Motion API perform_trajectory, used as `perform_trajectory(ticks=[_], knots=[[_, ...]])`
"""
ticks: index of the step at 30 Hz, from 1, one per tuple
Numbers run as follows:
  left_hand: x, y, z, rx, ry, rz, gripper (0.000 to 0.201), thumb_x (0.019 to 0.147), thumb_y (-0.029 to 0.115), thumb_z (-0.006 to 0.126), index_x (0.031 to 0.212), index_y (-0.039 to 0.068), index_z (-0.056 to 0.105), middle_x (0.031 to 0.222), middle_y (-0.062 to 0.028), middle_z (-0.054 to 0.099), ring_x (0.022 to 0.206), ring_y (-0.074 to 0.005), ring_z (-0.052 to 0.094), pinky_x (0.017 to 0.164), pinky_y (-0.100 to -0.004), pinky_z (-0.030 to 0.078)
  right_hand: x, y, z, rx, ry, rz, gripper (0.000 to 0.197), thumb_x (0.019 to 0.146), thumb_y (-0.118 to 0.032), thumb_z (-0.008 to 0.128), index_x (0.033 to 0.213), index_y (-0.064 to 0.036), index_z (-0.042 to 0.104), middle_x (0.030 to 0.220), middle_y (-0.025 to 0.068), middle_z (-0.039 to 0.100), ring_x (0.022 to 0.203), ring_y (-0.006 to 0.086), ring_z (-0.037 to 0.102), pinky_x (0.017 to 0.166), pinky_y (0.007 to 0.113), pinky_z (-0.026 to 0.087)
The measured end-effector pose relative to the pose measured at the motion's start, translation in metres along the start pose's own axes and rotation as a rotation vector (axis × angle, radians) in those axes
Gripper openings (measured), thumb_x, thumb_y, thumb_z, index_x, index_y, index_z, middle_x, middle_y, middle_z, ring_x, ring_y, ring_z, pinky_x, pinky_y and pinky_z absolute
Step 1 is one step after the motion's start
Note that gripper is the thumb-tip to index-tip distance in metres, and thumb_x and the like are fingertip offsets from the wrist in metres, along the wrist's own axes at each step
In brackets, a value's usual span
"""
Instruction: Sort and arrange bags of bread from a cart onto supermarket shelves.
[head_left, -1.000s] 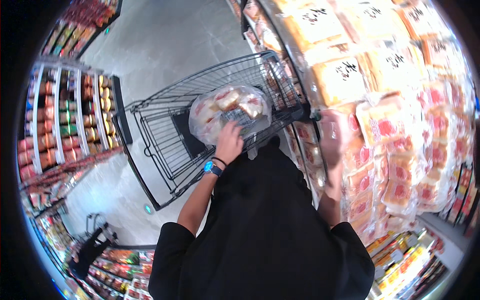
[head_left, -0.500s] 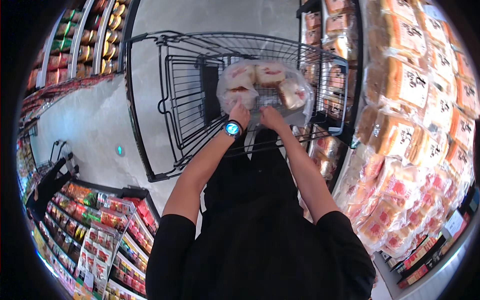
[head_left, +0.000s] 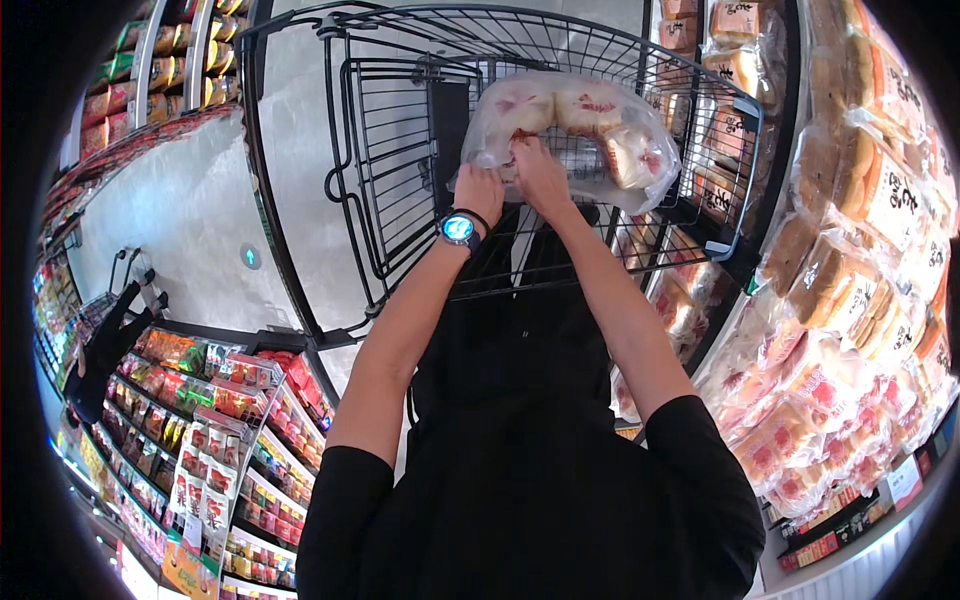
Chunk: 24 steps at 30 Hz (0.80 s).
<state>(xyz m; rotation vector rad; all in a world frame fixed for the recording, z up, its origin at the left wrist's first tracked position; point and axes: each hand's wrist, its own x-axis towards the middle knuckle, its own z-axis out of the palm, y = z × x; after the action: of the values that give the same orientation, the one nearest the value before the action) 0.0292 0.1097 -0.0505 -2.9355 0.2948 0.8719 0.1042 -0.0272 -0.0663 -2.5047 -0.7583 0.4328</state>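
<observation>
A large clear plastic bag lies over the wire basket of a black shopping cart. Inside it are several packs of bread with red print, lying in a curve. My left hand is closed at the near left edge of the bag, its fingers bunched on the film. Just to its right, my right hand grips the bag too, reaching a little farther over it. Both hands are close together, and their fingertips are partly hidden. A round watch with a lit face is on my left wrist.
Stacked packs of sliced bread rise close on the right, with more bread on a shelf beyond the cart. Snack shelves stand at lower left. A person in dark clothes is at far left beside another cart.
My right hand has moved up onto the bag, beside my left hand. The near left bread pack is now mostly hidden by my hands. The cart appears higher and farther right in view.
</observation>
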Motion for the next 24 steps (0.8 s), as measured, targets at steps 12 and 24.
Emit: perform_trajectory(ticks=[12,24], knots=[[-0.004,0.000,-0.005,-0.035,0.101,0.055,0.029,0.089,0.020,0.054,0.112,0.005,0.064,0.099,-0.0072,0.068,0.098,-0.0214,0.063,0.088,-0.0387,0.039,0.002,0.031,0.028,-0.270,-0.025,-0.148,0.023,0.085,-0.020,0.063,0.103,-0.0059,0.065,0.106,0.0179,0.061,0.099,0.0372,0.061,0.082,0.048,0.052],[-0.010,0.002,0.002,-0.049,0.126,0.152,0.025,0.089,0.025,0.056,0.104,0.009,0.069,0.101,-0.0099,0.064,0.107,-0.0268,0.058,0.090,-0.0419,0.041,-0.090,0.019,-0.160,0.286,0.097,0.196,0.021,0.092,-0.010,0.064,0.108,0.0022,0.062,0.093,0.0168,0.058,0.084,0.0347,0.058,0.075,0.037,0.048]])
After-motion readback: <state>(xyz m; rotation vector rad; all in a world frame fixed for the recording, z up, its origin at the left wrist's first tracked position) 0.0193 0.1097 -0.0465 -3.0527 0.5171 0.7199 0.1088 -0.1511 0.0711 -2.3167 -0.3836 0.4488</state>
